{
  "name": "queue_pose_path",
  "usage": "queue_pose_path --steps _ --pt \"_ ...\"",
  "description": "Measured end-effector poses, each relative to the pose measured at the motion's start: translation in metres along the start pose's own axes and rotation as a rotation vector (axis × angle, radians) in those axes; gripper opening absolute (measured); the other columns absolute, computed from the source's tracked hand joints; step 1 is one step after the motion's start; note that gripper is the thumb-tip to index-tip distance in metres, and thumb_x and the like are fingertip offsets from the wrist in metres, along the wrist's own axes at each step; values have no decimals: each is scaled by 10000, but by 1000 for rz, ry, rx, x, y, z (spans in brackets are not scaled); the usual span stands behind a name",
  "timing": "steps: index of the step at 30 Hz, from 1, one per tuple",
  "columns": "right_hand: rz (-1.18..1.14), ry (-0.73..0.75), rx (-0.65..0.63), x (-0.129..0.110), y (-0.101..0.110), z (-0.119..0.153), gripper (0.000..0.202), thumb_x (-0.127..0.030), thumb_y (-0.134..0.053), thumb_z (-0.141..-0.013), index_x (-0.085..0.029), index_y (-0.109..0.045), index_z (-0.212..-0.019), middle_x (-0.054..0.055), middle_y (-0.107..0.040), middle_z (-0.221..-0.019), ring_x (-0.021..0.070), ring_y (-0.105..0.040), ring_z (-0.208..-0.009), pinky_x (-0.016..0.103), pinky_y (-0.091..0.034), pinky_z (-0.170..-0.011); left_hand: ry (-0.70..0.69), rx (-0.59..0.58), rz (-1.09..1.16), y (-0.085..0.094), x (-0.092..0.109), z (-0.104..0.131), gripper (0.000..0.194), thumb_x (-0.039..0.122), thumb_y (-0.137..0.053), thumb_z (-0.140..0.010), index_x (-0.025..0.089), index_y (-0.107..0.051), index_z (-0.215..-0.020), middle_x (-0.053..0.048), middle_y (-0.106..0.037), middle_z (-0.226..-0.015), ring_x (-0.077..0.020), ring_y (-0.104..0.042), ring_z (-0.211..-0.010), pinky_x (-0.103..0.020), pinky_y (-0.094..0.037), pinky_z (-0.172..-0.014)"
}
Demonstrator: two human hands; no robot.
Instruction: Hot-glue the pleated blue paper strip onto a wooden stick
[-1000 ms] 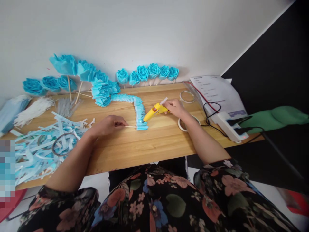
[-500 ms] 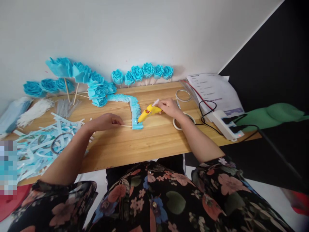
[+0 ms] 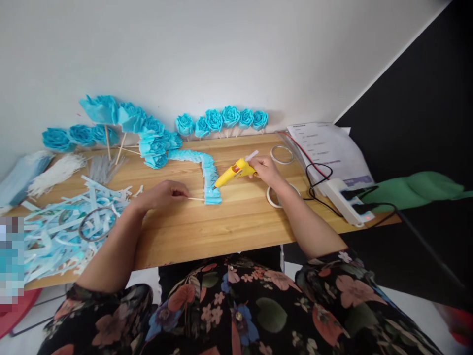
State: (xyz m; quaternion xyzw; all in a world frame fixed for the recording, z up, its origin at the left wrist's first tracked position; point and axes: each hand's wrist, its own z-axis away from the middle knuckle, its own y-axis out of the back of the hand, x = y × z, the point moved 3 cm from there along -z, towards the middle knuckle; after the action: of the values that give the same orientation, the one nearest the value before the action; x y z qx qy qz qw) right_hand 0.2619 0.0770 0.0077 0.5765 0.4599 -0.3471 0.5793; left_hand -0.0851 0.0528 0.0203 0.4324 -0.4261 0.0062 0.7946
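My left hand [image 3: 170,192] is closed on the end of a thin wooden stick [image 3: 195,198] lying level above the table. The stick's other end meets the lower end of a pleated blue paper strip [image 3: 210,172], which bends back and leftward toward the paper roses. In my right hand [image 3: 265,169] is a yellow glue gun [image 3: 235,171], its nozzle pointing down-left and touching or just above the strip near its lower end.
Blue paper roses [image 3: 229,116] line the wall. Paper scraps [image 3: 62,231] cover the left of the wooden table [image 3: 177,236]. Tape rings [image 3: 282,154], printed papers [image 3: 321,148] and a power strip [image 3: 343,199] with black cords lie right.
The glue gun's nozzle has shifted slightly along the strip's lower part, and the gun appears a little more tilted. The whole view has moved slightly. Both hands keep their hold.
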Motion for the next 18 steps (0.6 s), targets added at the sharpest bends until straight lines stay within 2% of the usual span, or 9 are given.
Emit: queue_pose_path --steps 5,7,10,13,18 --pt "-174 -43 57 -9 -2 1 709 -881 -581 -824 -212 -600 -590 2 -553 -500 95 -396 -444 259 -265 -450 -16 18 6 1 3 0 376 490 -620 -912 176 -821 -955 -79 -820 -949 -216 -713 -850 -283 -528 -760" --pt "-209 -25 42 -14 -1 2 722 -916 -572 -805 -213 -627 -649 -3 -558 -531 95 -387 -453 263 -273 -450 -18 19 11 1 4 1 363 476 -629 -911 174 -823 -959 -79 -823 -961 -213 -711 -849 -278 -528 -757" --pt "-241 -12 -17 -22 3 1 716 -936 -657 -720 -221 -621 -691 -17 -553 -582 96 -381 -487 263 -282 -464 -32 20 13 1 5 2 344 458 -634 -911 176 -826 -957 -73 -825 -963 -201 -706 -840 -259 -517 -743" --pt "-192 20 -74 -30 8 -3 692 -893 -758 -662 -217 -611 -684 -17 -577 -624 93 -408 -531 258 -309 -506 -39 21 13 1 6 2 355 469 -628 -915 176 -826 -954 -72 -821 -953 -196 -706 -837 -249 -507 -736" --pt "-49 75 -161 -47 8 -15 677 -872 -747 -719 -205 -637 -689 -15 -605 -653 90 -454 -562 248 -342 -545 -34 21 4 1 4 1 351 460 -626 -916 169 -821 -947 -72 -817 -949 -197 -702 -832 -258 -500 -751"
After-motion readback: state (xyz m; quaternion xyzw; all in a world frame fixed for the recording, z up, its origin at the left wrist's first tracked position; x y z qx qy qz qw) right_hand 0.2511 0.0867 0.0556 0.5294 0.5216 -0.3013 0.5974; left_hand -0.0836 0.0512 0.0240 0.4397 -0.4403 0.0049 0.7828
